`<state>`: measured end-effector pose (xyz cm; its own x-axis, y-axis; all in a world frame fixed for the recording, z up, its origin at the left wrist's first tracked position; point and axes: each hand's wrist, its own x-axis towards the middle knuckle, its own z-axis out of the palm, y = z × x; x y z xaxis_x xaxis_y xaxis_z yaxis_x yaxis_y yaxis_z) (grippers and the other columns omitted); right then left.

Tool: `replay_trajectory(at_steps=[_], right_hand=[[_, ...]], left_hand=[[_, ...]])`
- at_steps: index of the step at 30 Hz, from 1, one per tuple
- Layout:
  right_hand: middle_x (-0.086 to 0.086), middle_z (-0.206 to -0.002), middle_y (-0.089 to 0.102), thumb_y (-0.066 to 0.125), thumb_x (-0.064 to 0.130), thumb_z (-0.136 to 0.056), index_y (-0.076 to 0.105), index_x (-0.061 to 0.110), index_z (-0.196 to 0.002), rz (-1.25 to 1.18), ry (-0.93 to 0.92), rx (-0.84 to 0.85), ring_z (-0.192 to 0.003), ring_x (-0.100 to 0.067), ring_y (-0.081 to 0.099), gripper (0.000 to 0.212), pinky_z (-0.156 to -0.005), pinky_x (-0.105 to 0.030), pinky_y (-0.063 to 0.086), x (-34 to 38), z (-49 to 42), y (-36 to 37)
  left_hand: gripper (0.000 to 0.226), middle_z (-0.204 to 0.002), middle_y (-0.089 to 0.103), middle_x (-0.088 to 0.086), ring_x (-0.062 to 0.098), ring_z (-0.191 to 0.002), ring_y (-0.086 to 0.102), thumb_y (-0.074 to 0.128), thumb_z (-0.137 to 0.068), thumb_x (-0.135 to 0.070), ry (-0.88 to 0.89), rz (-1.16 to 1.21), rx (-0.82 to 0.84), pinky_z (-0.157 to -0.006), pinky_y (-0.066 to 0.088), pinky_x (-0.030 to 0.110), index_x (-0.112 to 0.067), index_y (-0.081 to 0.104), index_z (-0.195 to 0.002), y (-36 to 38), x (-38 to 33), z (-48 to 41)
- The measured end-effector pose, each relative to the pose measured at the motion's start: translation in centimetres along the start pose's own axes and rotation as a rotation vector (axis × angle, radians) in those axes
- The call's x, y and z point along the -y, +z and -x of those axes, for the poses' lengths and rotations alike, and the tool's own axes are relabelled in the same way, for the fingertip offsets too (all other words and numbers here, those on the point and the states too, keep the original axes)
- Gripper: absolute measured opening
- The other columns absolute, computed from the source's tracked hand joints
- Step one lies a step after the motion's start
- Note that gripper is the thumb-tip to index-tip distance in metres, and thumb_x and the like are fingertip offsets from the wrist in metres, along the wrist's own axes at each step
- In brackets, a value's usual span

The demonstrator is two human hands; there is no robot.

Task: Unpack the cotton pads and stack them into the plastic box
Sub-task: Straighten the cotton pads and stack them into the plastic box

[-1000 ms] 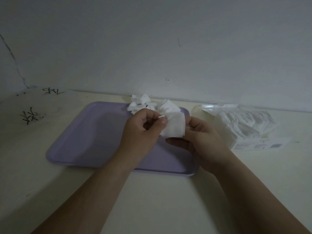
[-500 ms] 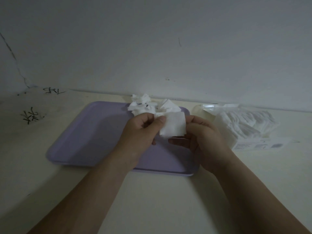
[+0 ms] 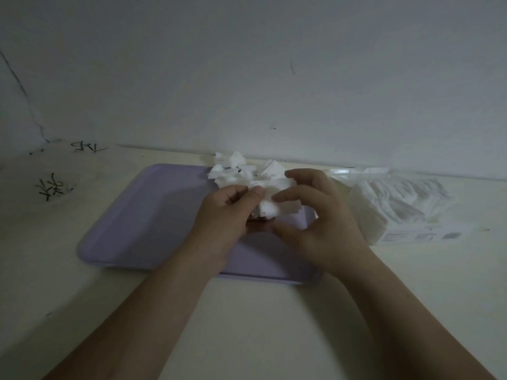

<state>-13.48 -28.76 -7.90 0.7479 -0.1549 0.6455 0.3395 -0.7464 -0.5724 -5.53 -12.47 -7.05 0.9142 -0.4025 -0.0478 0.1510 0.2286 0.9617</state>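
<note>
Cotton pad stack point(image 3: 271, 208) between left hand point(image 3: 223, 218) and right hand point(image 3: 325, 223), above lilac tray point(image 3: 148, 215).

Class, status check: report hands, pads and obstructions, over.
Left hand and right hand both grip a small pad stack over the purple tray. Loose pads heaped behind. Nothing blocking.

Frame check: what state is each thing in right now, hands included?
tray: flat on the table.
held pads: small uneven stack, in both hands, over the tray.
left hand: pinches the held pads.
right hand: fingers curled round the held pads.
pile: loose, jumbled, at the tray's far edge.
pack: looks open, pads inside, right of the tray.
</note>
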Motion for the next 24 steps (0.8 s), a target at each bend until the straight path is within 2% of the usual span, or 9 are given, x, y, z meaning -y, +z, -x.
replay_trajectory(at_steps=[3,7,10,12,16,17,19,21,24], right_hand=[[-0.001,-0.139,0.059,0.094,0.026,-0.072,0.080,0.023,-0.107,0.033,0.016,0.066,-0.121,-0.012,0.062,0.038,-0.098,-0.012,0.045,-0.40,0.08,0.17],[-0.004,-0.126,0.070,0.088,0.015,-0.083,0.084,0.018,-0.096,-0.047,0.001,-0.018,-0.120,-0.004,0.064,0.014,-0.099,-0.011,0.044,-0.72,-0.05,0.30],[-0.002,-0.123,0.072,0.083,0.014,-0.087,0.084,0.016,-0.094,-0.057,0.039,-0.014,-0.122,0.002,0.062,0.007,-0.099,-0.014,0.046,-0.82,0.01,0.24],[-0.002,-0.125,0.072,0.084,0.016,-0.085,0.083,0.017,-0.096,-0.070,0.046,0.008,-0.126,0.000,0.061,0.011,-0.101,-0.019,0.049,-0.70,0.07,0.26],[-0.005,-0.130,0.070,0.088,0.024,-0.075,0.082,0.018,-0.102,-0.053,-0.008,0.031,-0.128,0.011,0.054,0.028,-0.105,-0.009,0.041,-0.51,0.18,0.28],[-0.006,-0.130,0.069,0.087,0.026,-0.076,0.082,0.018,-0.102,-0.038,-0.020,0.028,-0.128,0.009,0.055,0.027,-0.105,-0.011,0.043,-0.47,0.14,0.25],[-0.007,-0.130,0.069,0.085,0.028,-0.082,0.082,0.019,-0.100,-0.014,-0.039,0.010,-0.127,-0.007,0.062,0.021,-0.103,-0.024,0.051,-0.45,0.03,0.20],[-0.006,-0.129,0.070,0.081,0.026,-0.086,0.083,0.019,-0.098,0.000,-0.053,-0.020,-0.124,-0.015,0.066,0.014,-0.099,-0.034,0.056,-0.43,0.07,0.24],[-0.006,-0.130,0.070,0.078,0.022,-0.088,0.084,0.019,-0.097,0.011,-0.044,-0.040,-0.125,-0.014,0.066,0.011,-0.100,-0.029,0.054,-0.18,0.13,0.27]], left_hand=[[0.022,-0.106,0.074,0.030,0.032,-0.083,0.073,0.069,-0.100,-0.017,-0.012,0.038,-0.013,-0.070,0.060,0.036,0.003,0.074,-0.107,-0.23,0.03,-0.11],[0.021,-0.097,0.073,0.028,0.030,-0.075,0.068,0.069,-0.100,-0.017,-0.008,0.023,-0.003,-0.064,0.056,0.032,0.003,0.075,-0.103,-0.33,0.23,-0.31],[0.020,-0.096,0.074,0.024,0.029,-0.076,0.068,0.067,-0.101,-0.016,-0.014,0.016,0.008,-0.065,0.056,0.033,0.002,0.075,-0.104,-0.19,0.18,-0.18],[0.019,-0.100,0.075,0.024,0.029,-0.078,0.069,0.067,-0.101,-0.015,-0.025,0.036,0.005,-0.066,0.058,0.034,0.002,0.075,-0.106,-0.12,0.10,-0.10],[0.022,-0.111,0.073,0.030,0.031,-0.083,0.073,0.065,-0.102,-0.013,-0.044,0.078,0.004,-0.067,0.061,0.036,0.005,0.072,-0.111,-0.16,-0.09,-0.02],[0.022,-0.110,0.073,0.031,0.031,-0.082,0.072,0.065,-0.102,-0.013,-0.047,0.081,0.005,-0.066,0.060,0.035,0.006,0.072,-0.111,-0.15,-0.13,-0.01],[0.021,-0.103,0.072,0.028,0.029,-0.078,0.070,0.066,-0.101,-0.013,-0.057,0.074,0.012,-0.064,0.058,0.033,0.005,0.073,-0.109,-0.21,-0.16,-0.02],[0.016,-0.095,0.072,0.022,0.027,-0.074,0.069,0.066,-0.100,-0.011,-0.068,0.075,0.034,-0.063,0.057,0.034,0.002,0.074,-0.105,-0.23,-0.19,0.01],[0.012,-0.090,0.075,0.017,0.026,-0.073,0.071,0.064,-0.100,-0.006,-0.083,0.107,0.059,-0.065,0.059,0.034,0.000,0.075,-0.104,-0.15,-0.34,0.11]])
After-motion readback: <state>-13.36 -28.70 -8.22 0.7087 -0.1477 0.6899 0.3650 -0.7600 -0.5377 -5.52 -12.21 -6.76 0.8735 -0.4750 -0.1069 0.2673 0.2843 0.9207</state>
